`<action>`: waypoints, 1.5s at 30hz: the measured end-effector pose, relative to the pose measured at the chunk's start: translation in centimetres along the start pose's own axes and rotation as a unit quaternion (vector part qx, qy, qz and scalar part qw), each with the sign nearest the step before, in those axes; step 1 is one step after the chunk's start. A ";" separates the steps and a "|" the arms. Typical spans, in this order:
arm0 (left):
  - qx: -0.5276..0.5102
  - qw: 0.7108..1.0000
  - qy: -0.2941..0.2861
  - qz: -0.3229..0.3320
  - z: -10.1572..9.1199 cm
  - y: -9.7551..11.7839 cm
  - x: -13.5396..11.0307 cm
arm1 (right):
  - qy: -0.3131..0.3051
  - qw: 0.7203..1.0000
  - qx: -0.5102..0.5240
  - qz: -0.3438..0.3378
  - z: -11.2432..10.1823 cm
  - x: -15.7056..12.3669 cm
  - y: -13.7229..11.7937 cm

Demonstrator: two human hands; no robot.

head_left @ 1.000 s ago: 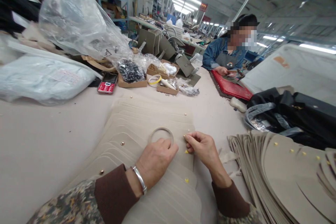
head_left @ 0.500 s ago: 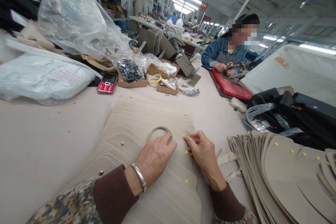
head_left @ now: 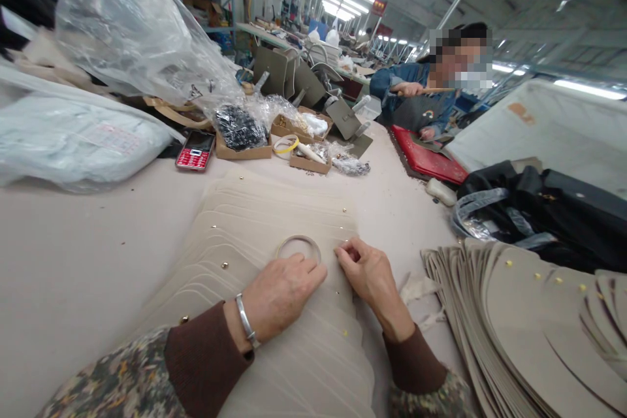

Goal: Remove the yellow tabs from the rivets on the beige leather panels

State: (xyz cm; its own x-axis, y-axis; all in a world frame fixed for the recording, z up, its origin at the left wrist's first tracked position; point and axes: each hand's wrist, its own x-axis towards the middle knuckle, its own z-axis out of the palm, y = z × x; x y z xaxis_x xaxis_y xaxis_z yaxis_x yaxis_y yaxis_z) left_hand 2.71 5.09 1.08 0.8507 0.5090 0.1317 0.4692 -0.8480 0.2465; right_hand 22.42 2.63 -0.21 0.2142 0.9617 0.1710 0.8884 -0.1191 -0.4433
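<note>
A fanned stack of beige leather-like panels (head_left: 274, 202) lies before me, with small metal studs (head_left: 225, 266) along both sides. My left hand (head_left: 284, 294) rests on the stack, its fingers closed on the near side of a thin roll of tape (head_left: 300, 238). At the right edge of the panels, my right hand (head_left: 365, 271) has thumb and forefinger pinched together close to a stud. Whatever may be between those fingertips is too small to make out. Lower on the same edge sits a small yellow bit (head_left: 345, 333).
More panels with yellow bits (head_left: 509, 326) are piled at right, near a black bag (head_left: 553, 209). Small boxes (head_left: 245, 150), a red phone (head_left: 194, 151) and plastic bags (head_left: 132, 32) line the back. Across the table a person (head_left: 411, 91) holds a hammer over a red pad (head_left: 426, 153).
The yellow bit at my right fingertips no longer shows, and the stud just below shows without yellow. My left hand has shifted slightly left. The other person has raised the hammer.
</note>
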 end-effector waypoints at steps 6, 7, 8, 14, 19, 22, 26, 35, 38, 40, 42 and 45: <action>-0.136 0.976 0.161 0.048 1.2 -0.3 -0.2 | 0.051 0.983 0.175 0.034 -0.4 -1.7 0.1; -0.152 0.971 0.178 0.050 1.3 -0.3 -0.2 | 0.046 0.976 0.213 0.027 -0.7 -2.3 0.0; -0.159 0.968 0.186 0.051 1.3 -0.3 -0.2 | 0.036 0.970 0.239 0.009 -1.1 -2.8 -0.1; -0.135 0.976 0.164 0.036 1.1 0.1 -0.4 | 0.022 0.958 0.216 -0.186 -2.6 -4.8 -2.0; -0.131 0.981 0.143 0.033 1.3 0.4 -0.6 | 0.040 0.957 0.149 -0.246 -1.9 -4.7 -2.8; -0.153 0.981 0.117 0.019 1.2 0.4 -0.5 | 0.077 0.962 0.107 -0.238 -1.3 -4.9 -2.7; -0.157 0.984 0.086 -0.007 0.7 0.6 -0.3 | 0.105 0.967 0.081 -0.219 -0.9 -5.1 -2.5; -0.127 0.975 0.178 0.033 0.6 0.8 -0.1 | -0.011 0.945 0.317 0.076 -1.5 -5.2 -3.6; -0.129 0.969 0.204 0.054 0.7 1.3 -0.2 | -0.017 0.916 0.368 0.159 -1.0 -4.5 -2.7; -0.108 0.975 0.188 0.046 0.8 1.5 -0.2 | -0.015 0.904 0.381 0.193 -0.7 -4.1 -1.6; -0.061 0.988 0.141 0.012 0.8 1.6 0.1 | -0.031 0.898 0.390 0.202 -0.5 -4.0 -0.5; 0.005 0.998 0.051 -0.040 0.5 1.5 0.6 | -0.061 0.896 0.395 0.193 -0.5 -4.1 0.5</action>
State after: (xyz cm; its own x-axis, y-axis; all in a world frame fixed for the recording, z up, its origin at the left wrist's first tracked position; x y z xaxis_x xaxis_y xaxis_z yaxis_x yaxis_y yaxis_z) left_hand 4.03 4.05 1.01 0.7821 0.5872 0.2088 0.5373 -0.8051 0.2513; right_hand 22.15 -1.46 -0.68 0.3552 0.9120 -0.2052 0.1836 -0.2833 -0.9413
